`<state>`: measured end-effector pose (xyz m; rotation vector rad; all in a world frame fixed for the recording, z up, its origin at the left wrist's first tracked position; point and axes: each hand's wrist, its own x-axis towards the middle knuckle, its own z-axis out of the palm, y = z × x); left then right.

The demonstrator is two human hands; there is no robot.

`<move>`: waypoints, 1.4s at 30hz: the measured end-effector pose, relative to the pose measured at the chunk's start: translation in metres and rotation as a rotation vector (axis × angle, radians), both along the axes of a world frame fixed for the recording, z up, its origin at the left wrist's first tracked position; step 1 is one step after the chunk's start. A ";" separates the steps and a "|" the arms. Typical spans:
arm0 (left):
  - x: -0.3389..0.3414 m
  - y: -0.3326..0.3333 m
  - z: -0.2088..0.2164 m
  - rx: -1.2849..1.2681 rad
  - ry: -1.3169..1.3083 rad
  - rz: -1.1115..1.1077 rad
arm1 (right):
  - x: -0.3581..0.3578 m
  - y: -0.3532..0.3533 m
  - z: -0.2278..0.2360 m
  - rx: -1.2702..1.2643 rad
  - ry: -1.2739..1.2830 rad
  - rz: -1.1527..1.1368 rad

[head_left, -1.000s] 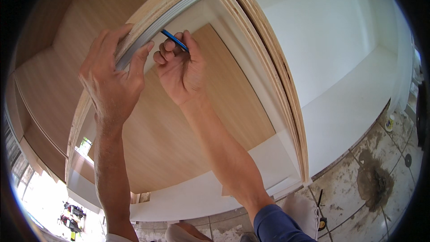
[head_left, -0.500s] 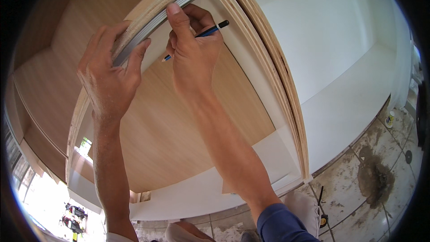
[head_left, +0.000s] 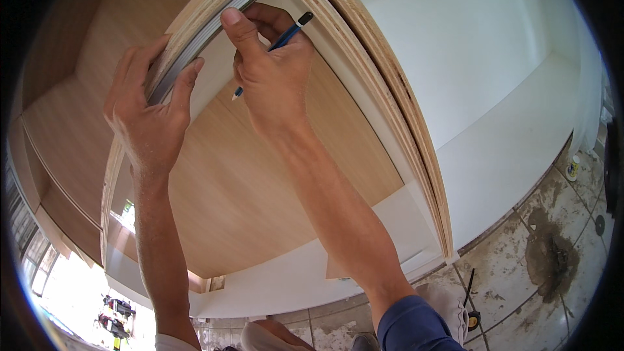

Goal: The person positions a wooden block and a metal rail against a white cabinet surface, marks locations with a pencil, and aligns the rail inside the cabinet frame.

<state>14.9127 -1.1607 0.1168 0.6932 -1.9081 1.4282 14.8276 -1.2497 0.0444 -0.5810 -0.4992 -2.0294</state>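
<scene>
A silvery grooved metal rail (head_left: 214, 29) lies along the inner side of a plywood cabinet's upper left edge (head_left: 179, 42). Toward the rail's lower end, my left hand (head_left: 148, 107) is closed around edge and rail together, fingers over the outside and thumb on the inside. My right hand (head_left: 270, 68) has its thumb up against the middle of the rail, and its curled fingers are partly hidden. Held across that same hand is a blue pencil (head_left: 284, 38) with a black end; its sharpened tip points down to the left, inside the cabinet opening.
Wood-grain panel (head_left: 279, 188) forms the cabinet's inside. A white cabinet compartment (head_left: 481, 58) adjoins on the right. On the stained tile floor (head_left: 513, 299) stand a small yellow-and-white container (head_left: 572, 169) and a tape measure (head_left: 474, 320). Dark tools (head_left: 114, 318) lie at lower left.
The pencil is tilted more steeply in my right hand. Both hands keep their places on the rail, while the whole view has shifted slightly.
</scene>
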 end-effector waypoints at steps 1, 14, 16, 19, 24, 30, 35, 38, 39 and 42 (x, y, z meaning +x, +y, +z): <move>0.000 -0.001 0.000 -0.003 -0.002 -0.008 | -0.001 0.001 0.000 -0.006 -0.007 0.012; -0.001 0.001 -0.002 0.005 0.012 -0.006 | -0.008 0.005 0.003 0.004 -0.038 -0.023; 0.000 0.001 -0.002 0.011 0.024 -0.006 | -0.007 0.005 0.002 0.003 -0.032 -0.034; 0.001 0.001 -0.004 0.017 0.030 -0.009 | -0.007 0.004 0.002 -0.002 -0.033 -0.045; 0.000 0.001 -0.002 0.001 0.009 -0.015 | -0.009 0.006 0.003 -0.012 -0.058 0.014; 0.001 0.003 -0.004 0.066 0.096 -0.008 | -0.010 0.007 0.004 -0.019 -0.077 0.046; 0.002 0.002 -0.003 0.045 0.074 -0.011 | -0.011 0.005 0.003 0.012 -0.039 0.027; 0.004 -0.001 -0.002 0.025 0.047 -0.032 | -0.012 0.006 0.002 0.007 -0.031 0.005; 0.004 -0.001 -0.002 0.012 0.027 -0.038 | -0.013 0.006 0.002 0.003 -0.031 -0.001; 0.007 0.000 0.000 0.005 -0.012 -0.055 | -0.011 0.002 0.001 -0.002 -0.009 -0.068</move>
